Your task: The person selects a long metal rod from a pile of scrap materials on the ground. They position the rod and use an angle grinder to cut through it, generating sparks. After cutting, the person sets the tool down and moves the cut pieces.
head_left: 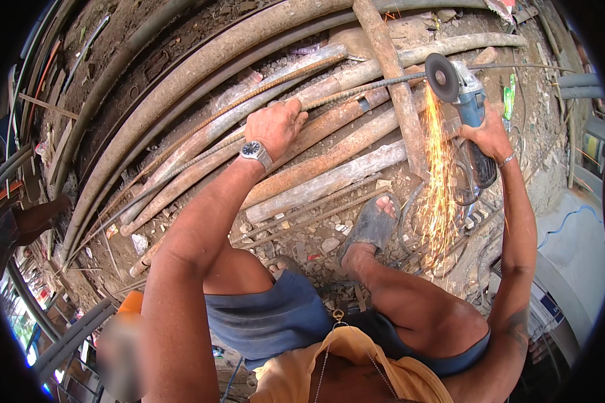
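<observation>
My left hand (274,127), a watch on its wrist, is closed around a long ribbed steel rebar (400,79). The bar lies across a rusty pipe (388,57) that crosses the other pipes. A blue angle grinder (471,107) is gripped in my right hand (489,138). Its dark disc (442,77) meets the rebar just right of the crossing pipe. From that contact a stream of orange sparks (437,195) pours toward me, passing right of my sandalled foot (373,228). The disc's guard is not clearly visible.
Several rusty pipes (329,164) lie side by side on rubble-strewn ground beyond my feet. A second, rusty rebar (269,86) runs alongside. The grinder's dark cord (465,200) hangs near the sparks. A person's blurred head (121,356) shows at lower left.
</observation>
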`<move>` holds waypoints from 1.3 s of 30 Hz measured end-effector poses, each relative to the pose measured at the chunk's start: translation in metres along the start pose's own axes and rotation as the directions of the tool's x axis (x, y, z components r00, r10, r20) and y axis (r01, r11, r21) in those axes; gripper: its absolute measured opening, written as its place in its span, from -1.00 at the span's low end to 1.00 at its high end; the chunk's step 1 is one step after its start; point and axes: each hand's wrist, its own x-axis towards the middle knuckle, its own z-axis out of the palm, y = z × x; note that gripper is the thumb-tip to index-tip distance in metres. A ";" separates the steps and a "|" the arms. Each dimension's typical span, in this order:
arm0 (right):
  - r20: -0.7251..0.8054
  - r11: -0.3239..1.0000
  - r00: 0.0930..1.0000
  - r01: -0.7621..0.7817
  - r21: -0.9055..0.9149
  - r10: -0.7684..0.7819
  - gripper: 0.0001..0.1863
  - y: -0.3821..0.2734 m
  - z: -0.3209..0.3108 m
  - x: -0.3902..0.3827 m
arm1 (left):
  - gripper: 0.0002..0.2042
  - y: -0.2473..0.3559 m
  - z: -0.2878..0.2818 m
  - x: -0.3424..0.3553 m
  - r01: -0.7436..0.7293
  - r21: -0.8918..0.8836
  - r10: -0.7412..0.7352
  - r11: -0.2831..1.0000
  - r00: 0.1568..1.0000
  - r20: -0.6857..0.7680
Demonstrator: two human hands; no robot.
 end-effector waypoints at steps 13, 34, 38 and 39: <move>0.028 0.999 0.999 -0.043 0.028 0.043 -0.25 0.002 0.002 -0.001 | -0.72 0.000 -0.005 0.004 0.011 -0.017 -0.010 1.000 0.998 0.057; 0.039 0.985 0.992 -0.121 0.119 0.118 -0.31 0.001 0.011 -0.005 | -0.69 0.003 -0.013 0.006 0.041 -0.012 -0.039 0.999 0.992 0.122; 0.026 0.990 0.994 -0.105 0.099 0.103 -0.30 0.006 0.014 -0.003 | -0.69 0.002 -0.011 0.006 0.024 -0.024 -0.022 0.999 0.995 0.102; 0.015 0.992 0.996 -0.091 0.085 0.090 -0.30 0.006 0.013 -0.002 | -0.68 0.002 -0.011 0.006 0.027 -0.026 -0.024 0.999 0.994 0.109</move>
